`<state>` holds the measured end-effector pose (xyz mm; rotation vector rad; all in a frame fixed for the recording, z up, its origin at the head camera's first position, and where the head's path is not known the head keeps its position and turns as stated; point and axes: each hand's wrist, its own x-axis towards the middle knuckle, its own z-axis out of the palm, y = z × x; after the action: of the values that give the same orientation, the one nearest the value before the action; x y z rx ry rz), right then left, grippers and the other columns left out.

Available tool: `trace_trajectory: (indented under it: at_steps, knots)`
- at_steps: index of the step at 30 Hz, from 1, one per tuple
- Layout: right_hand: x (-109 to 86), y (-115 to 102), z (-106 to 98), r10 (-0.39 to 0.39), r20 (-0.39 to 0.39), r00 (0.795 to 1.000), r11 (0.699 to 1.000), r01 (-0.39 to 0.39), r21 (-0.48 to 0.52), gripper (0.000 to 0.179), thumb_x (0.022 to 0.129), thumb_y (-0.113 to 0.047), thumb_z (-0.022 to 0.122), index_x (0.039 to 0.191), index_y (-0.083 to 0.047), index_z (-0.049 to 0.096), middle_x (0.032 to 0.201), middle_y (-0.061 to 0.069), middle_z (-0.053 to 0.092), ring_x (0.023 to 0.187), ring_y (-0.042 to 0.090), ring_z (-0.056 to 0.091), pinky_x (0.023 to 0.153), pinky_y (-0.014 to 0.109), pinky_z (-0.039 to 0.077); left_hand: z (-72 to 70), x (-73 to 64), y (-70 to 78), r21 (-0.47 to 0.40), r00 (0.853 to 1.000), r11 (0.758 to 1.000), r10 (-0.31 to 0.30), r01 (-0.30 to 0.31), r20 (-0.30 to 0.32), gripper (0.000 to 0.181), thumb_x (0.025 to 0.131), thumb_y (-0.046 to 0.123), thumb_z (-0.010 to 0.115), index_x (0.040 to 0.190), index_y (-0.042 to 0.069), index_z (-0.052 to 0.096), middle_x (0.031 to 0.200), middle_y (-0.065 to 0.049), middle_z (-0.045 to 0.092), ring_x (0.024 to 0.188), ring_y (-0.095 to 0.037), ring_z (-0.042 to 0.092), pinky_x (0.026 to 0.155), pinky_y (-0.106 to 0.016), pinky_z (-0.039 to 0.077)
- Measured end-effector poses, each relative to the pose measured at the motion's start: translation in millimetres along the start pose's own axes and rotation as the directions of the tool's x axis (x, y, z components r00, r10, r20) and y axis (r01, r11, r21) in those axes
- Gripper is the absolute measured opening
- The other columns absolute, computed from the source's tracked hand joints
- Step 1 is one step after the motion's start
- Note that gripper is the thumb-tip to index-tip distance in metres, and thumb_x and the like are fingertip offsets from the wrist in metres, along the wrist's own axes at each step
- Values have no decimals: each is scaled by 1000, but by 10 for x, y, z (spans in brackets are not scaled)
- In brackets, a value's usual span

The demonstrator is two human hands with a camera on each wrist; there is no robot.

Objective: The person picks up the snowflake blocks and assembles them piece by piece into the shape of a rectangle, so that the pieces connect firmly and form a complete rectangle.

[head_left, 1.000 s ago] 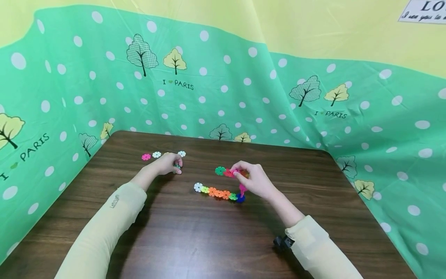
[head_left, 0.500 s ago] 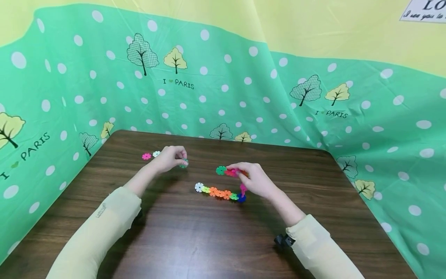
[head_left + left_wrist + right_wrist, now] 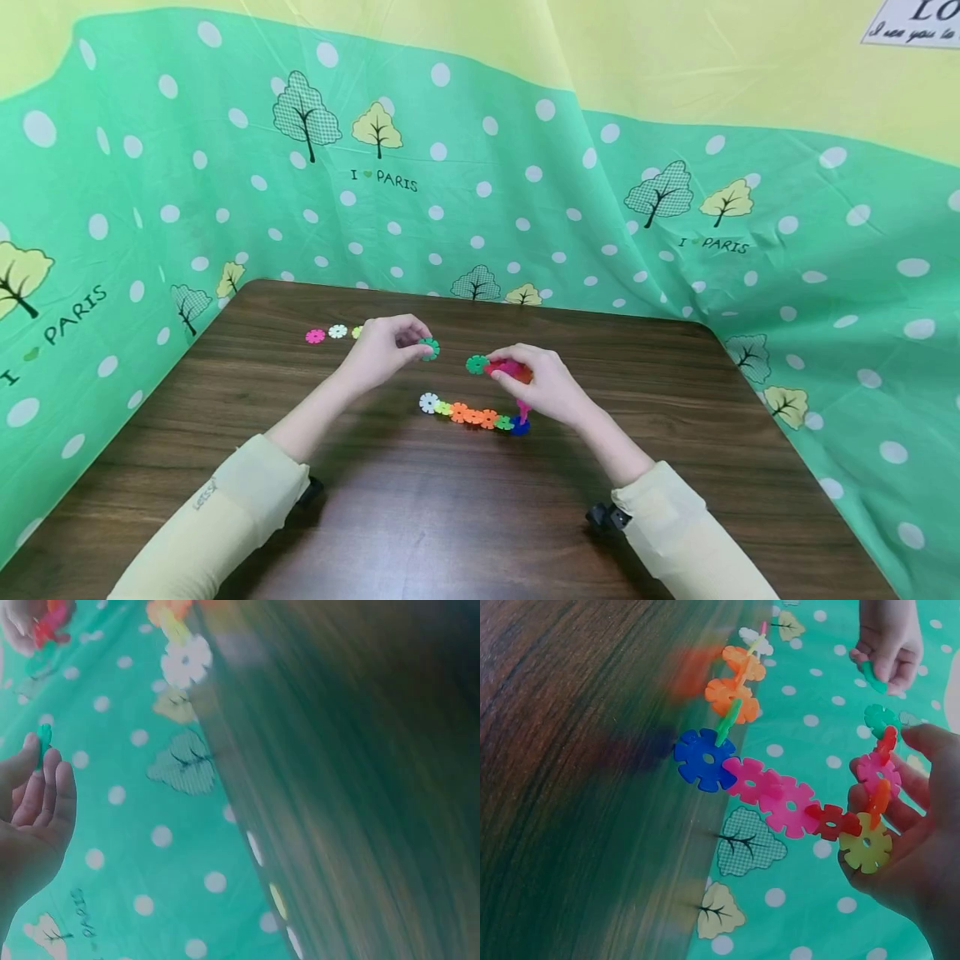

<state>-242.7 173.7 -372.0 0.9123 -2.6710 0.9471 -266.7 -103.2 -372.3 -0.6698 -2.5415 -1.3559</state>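
Note:
My left hand [image 3: 386, 352] pinches a single green flower-shaped plastic disc [image 3: 430, 348] between thumb and fingertips, above the table. Across from it, my right hand [image 3: 546, 385] grips a chain of interlocked flower discs [image 3: 472, 415] close to its green end disc [image 3: 477, 364]. In the right wrist view the chain bends round through a blue disc [image 3: 705, 759], pink discs [image 3: 789, 806] and a yellow disc [image 3: 866, 844] that lies against my palm. A white disc [image 3: 428, 403] forms the far end. A small gap separates the held green disc from the chain's green end.
Loose discs lie in a row at the back left of the brown wooden table [image 3: 420, 517]: pink [image 3: 315, 336], white [image 3: 337, 331] and a yellow one [image 3: 357, 332] partly behind my left hand. A green dotted cloth [image 3: 480, 217] hangs behind the table.
My left hand has lifted the green disc from the loose row and carried it right, toward the chain. My right hand stays nearly in place, its fingers shifted slightly on the chain.

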Motion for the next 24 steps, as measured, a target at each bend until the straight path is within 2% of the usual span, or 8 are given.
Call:
trace_trajectory:
  at_steps: [3,8,13,19,24]
  knots:
    - [1,-6,7,6,-1,1000,1000,-6,0,27,87,-34,68,111,-21,67,106,-4,67,82,9,59,66,27,54,57,-45,80,-51,1000,999,-16,16,-10,14,79,16,77,91,13,69,76,1,68,66,-13,64,61,-26,54]
    - [5,-4,17,-9,-7,1000,1000,9,-5,28,86,-29,70,112,-20,68,105,-4,67,83,9,60,67,28,55,166,-105,171,-90,999,996,-19,15,-43,14,79,15,77,91,11,70,75,0,69,64,-15,66,60,-25,54]
    - [7,-11,23,-36,-13,999,999,36,-9,28,84,-27,72,111,-21,69,102,-6,67,82,7,61,67,26,55,287,-133,228,-137,996,990,-47,37,-69,14,80,12,76,90,7,69,73,-3,69,61,-17,68,59,-24,55]
    - [8,-24,32,-71,-19,997,997,71,-19,28,82,-26,74,110,-21,70,100,-6,68,83,7,62,69,23,53,375,-143,273,-235,994,968,-100,88,-38,15,80,10,75,92,3,70,74,-8,71,65,-29,69,59,-26,56]
    - [5,-44,39,-80,-34,996,997,79,-25,28,81,-26,75,107,-19,70,100,-5,69,82,7,62,68,24,54,410,-145,278,-267,988,953,-151,139,-26,16,79,9,76,92,1,70,76,-10,71,63,-25,69,60,-32,57]
